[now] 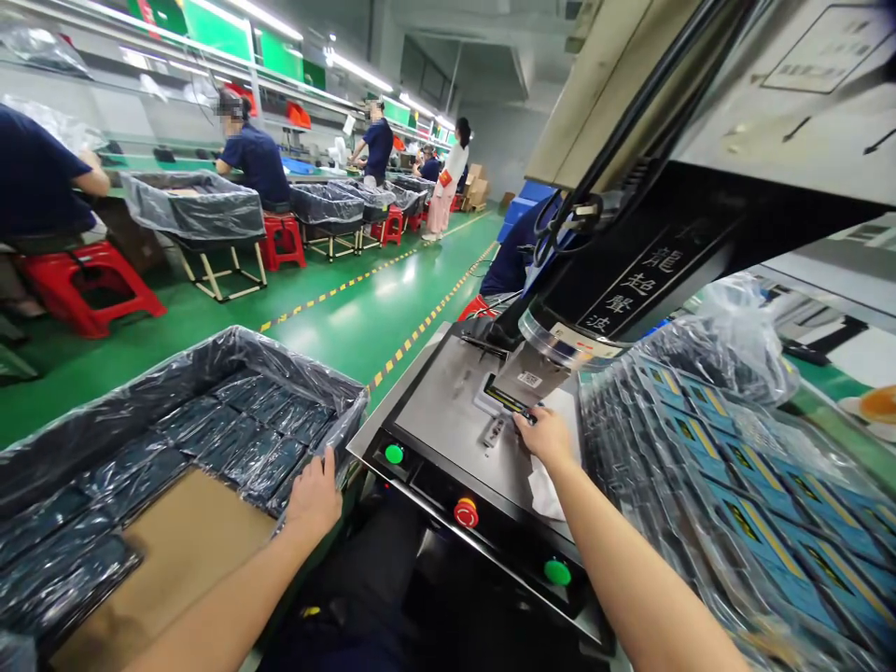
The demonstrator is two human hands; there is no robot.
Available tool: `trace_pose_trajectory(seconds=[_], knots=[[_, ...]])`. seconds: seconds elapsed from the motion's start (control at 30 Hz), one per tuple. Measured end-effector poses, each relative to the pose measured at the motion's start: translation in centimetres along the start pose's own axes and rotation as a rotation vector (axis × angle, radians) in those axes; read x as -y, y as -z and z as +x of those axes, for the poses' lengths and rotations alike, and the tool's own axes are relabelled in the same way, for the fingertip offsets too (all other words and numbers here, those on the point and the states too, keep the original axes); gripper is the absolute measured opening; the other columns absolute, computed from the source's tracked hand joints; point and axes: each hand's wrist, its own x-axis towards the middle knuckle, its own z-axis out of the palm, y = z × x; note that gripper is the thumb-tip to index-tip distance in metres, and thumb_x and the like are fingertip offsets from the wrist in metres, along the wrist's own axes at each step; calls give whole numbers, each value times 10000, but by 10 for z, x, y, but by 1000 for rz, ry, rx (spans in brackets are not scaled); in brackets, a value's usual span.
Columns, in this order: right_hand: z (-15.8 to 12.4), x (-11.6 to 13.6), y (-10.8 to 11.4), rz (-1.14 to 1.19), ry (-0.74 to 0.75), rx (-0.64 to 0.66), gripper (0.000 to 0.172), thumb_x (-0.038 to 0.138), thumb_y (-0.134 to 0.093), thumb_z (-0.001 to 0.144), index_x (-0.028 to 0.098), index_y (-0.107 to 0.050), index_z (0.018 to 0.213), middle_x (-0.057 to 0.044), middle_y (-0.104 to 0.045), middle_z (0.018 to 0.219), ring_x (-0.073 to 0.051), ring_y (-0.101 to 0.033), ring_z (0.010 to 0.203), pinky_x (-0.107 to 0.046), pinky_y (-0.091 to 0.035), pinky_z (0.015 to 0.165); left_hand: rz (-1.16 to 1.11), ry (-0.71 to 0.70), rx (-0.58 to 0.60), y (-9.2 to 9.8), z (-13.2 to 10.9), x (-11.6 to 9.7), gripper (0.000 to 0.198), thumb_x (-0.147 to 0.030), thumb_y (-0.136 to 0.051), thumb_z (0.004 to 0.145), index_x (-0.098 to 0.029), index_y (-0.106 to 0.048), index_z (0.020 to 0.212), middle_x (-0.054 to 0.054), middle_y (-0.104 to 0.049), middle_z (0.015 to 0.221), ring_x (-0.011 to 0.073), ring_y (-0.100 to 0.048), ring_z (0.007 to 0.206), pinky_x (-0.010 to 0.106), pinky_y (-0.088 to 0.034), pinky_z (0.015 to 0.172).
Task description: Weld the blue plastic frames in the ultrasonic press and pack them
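Note:
My right hand (547, 436) pinches the near end of a narrow black part with a yellow strip (505, 399). The part lies in the fixture right below the metal head (530, 374) of a press machine; how closely the two meet cannot be made out. Over at the left, my left hand (313, 497) rests by the right rim of a plastic-lined bin (280, 350), its fingers loosely stretched and holding nothing visible. Dark flat pieces in clear wrapping (259, 420) fill the bin in rows, beside a brown cardboard sheet (200, 532).
Green buttons (394, 455) and a red emergency stop (466, 512) line the machine's front. A white cloth (546, 493) lies on its plate. Stacked clear trays with blue pieces (756, 476) stand at right. Co-workers sit along a bench; red stools (91, 285) and lined bins stand there.

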Motion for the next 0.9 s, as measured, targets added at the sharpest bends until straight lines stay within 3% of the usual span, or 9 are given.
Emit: trace_pose_trajectory(seconds=[0.23, 0.5, 0.9], knots=[[8, 6, -1, -56, 6, -24, 415, 500, -568, 855, 147, -751, 974, -148, -685, 1091, -286, -600, 1057, -382, -431, 940, -9, -6, -27, -2, 0, 0, 808, -254, -558, 774, -40, -271, 1499, 188, -516, 1218, 310, -494, 1102, 397, -400, 901], [-4, 18, 1, -119, 124, -41, 360, 398, -462, 950, 182, -747, 920, -114, -695, 1068, -274, -584, 1048, -374, -407, 910, -4, -8, -44, -6, 2, 0, 802, -248, -554, 779, -47, -272, 1502, 189, -509, 1228, 305, -498, 1095, 402, -401, 911], [-7, 21, 10, -56, 149, -73, 388, 368, -396, 967, 158, -713, 888, -125, -697, 947, -241, -621, 910, -344, -443, 818, -32, 9, -2, -2, 0, -1, 817, -246, -547, 784, -69, -232, 1518, 212, -485, 1303, 315, -494, 1144, 409, -391, 945]])
